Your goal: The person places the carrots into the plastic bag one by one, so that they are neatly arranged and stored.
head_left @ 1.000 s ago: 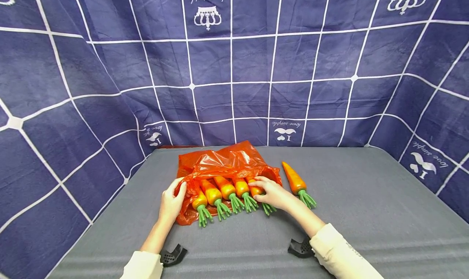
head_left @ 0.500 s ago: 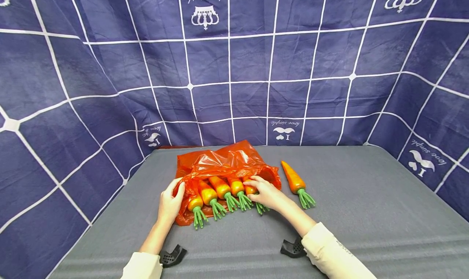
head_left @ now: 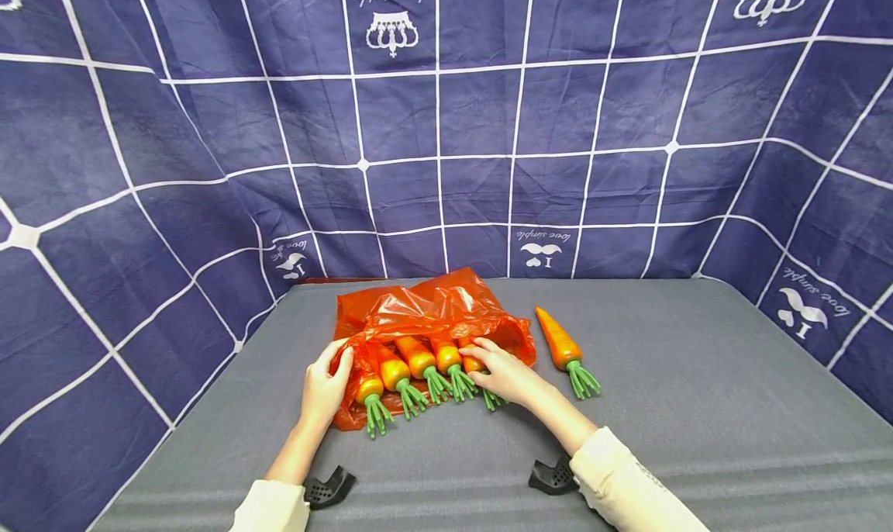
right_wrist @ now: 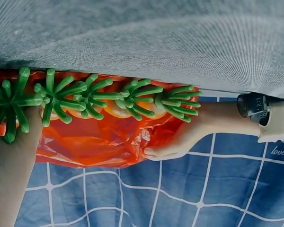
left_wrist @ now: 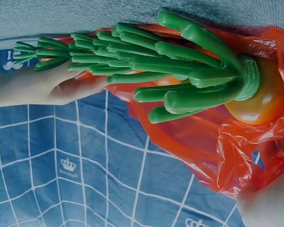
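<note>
A thin red plastic bag (head_left: 418, 303) lies on the grey table with its mouth toward me. Several toy carrots (head_left: 393, 371) sit side by side in the mouth, green tops sticking out. My left hand (head_left: 325, 385) pinches the bag's left edge between thumb and fingers, beside the leftmost carrot (head_left: 369, 390). My right hand (head_left: 508, 373) grips the rightmost carrot in the bag (head_left: 473, 361), covering part of it. In the left wrist view the nearest green carrot top (left_wrist: 199, 78) hides much of the row. The carrots' tips are hidden inside the bag.
Another carrot (head_left: 558, 340) lies loose on the grey table (head_left: 670, 377), right of the bag. A blue curtain with white lines (head_left: 474, 121) encloses the back and sides. Black wrist mounts (head_left: 329, 488) show beside both forearms.
My right hand has shifted slightly left with the rightmost bagged carrot, and the other bagged carrots have moved a little left too. The left hand stays at the bag's edge.
</note>
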